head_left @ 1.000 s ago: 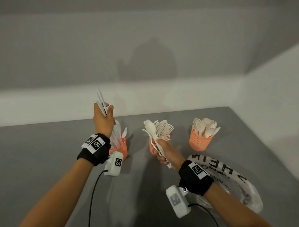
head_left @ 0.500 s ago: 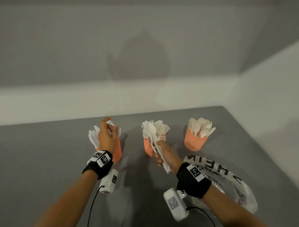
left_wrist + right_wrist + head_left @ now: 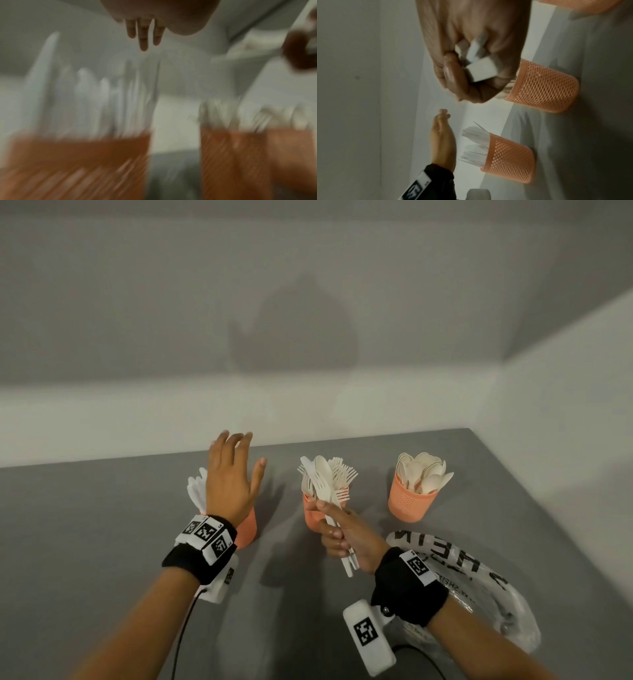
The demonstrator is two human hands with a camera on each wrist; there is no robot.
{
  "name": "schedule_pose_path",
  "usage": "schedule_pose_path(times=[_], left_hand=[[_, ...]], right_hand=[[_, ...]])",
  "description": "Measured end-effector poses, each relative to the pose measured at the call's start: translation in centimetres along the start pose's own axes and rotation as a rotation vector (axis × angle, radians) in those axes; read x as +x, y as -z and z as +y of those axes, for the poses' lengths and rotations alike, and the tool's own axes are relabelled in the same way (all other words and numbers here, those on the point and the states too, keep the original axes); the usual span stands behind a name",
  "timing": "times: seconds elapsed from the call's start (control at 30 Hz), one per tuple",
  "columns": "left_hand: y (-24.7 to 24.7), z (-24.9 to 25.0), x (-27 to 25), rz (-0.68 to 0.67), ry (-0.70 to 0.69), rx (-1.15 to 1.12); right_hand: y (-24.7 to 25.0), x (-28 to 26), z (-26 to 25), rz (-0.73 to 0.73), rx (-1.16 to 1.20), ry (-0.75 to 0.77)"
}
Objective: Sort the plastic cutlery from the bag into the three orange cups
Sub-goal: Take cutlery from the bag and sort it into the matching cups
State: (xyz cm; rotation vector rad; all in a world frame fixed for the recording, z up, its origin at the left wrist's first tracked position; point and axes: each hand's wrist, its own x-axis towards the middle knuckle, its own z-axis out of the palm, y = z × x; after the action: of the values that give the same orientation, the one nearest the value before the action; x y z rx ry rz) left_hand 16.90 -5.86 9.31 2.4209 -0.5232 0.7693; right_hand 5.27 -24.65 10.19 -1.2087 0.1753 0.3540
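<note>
Three orange mesh cups stand in a row on the grey table. The left cup [image 3: 247,529] [image 3: 510,159] holds white knives [image 3: 196,491], the middle cup [image 3: 313,517] [image 3: 544,86] forks, the right cup [image 3: 409,503] spoons. My left hand [image 3: 236,474] hovers above the left cup with straight, spread fingers [image 3: 143,35] and holds nothing. My right hand [image 3: 342,534] grips a mixed bundle of white cutlery [image 3: 323,484] by the handles [image 3: 479,65], in front of the middle cup. The plastic bag [image 3: 479,587] lies under my right forearm.
A white wall runs behind the table and another along its right side. The left wrist view is blurred by motion. Bare grey table lies to the left of the cups and in front of them.
My left hand lowered the knives into the left cup, let go of them, and has risen with its fingers spread. My right hand still holds its bundle by the middle cup.
</note>
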Motion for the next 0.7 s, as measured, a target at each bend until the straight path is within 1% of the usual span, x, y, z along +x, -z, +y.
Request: schedule_pose_path(times=[0.03, 0.07, 0.1, 0.13, 0.17, 0.23, 0.27, 0.3, 0.33, 0.4, 0.47, 0.53, 0.57, 0.63, 0.7], left_hand=[[0.7, 1.5, 0.1, 0.038, 0.045, -0.181], [1.4, 3.2, 0.2, 0.060, 0.122, -0.382], [1.6, 4.6, 0.1, 0.055, 0.210, -0.579], [1.8, 6.0, 0.0, -0.001, 0.312, -0.738], [1.8, 7.1, -0.2, -0.093, 0.421, -0.860], [1.0, 8.2, -0.5, -0.336, 0.589, -1.056], [0.7, 8.8, -0.8, -0.468, 0.628, -1.142], [0.4, 9.3, -1.1, -0.569, 0.621, -1.201], [0.2, 9.9, -1.3, -0.625, 0.611, -1.232], [0.3, 11.4, -1.5, -0.634, 0.642, -1.198], [0.1, 12.5, -1.5, -0.578, 0.660, -1.095], [-0.5, 12.9, -1.4, -0.490, 0.676, -1.013], [-0.8, 13.0, -1.4, -0.451, 0.670, -0.981], [-1.3, 13.0, -1.4, -0.423, 0.640, -0.933], [-1.6, 12.9, -1.3, -0.438, 0.622, -0.934]], right_hand=[[0.0, -0.1, -0.1, -0.015, 0.034, 0.003], [0.0, -0.1, -0.3, -0.029, 0.065, 0.007], [0.0, -0.1, -0.4, -0.040, 0.089, 0.013], [0.0, -0.2, -0.4, -0.048, 0.105, 0.015], [-0.1, -0.2, -0.5, -0.056, 0.113, 0.014], [-0.1, -0.2, -0.5, -0.093, 0.126, 0.001], [-0.1, -0.3, -0.6, -0.123, 0.127, -0.015], [-0.1, -0.5, -0.5, -0.155, 0.120, -0.035], [-0.1, -0.6, -0.5, -0.180, 0.109, -0.062], [-0.1, -1.0, -0.4, -0.190, 0.044, -0.109], [0.0, -1.6, -0.6, -0.109, -0.128, -0.095], [0.0, -2.0, -0.8, 0.008, -0.348, -0.001], [-0.1, -2.1, -0.7, 0.041, -0.407, 0.054], [-0.2, -2.1, -0.4, 0.066, -0.417, 0.125], [-0.3, -1.9, 0.1, 0.097, -0.331, 0.127]])
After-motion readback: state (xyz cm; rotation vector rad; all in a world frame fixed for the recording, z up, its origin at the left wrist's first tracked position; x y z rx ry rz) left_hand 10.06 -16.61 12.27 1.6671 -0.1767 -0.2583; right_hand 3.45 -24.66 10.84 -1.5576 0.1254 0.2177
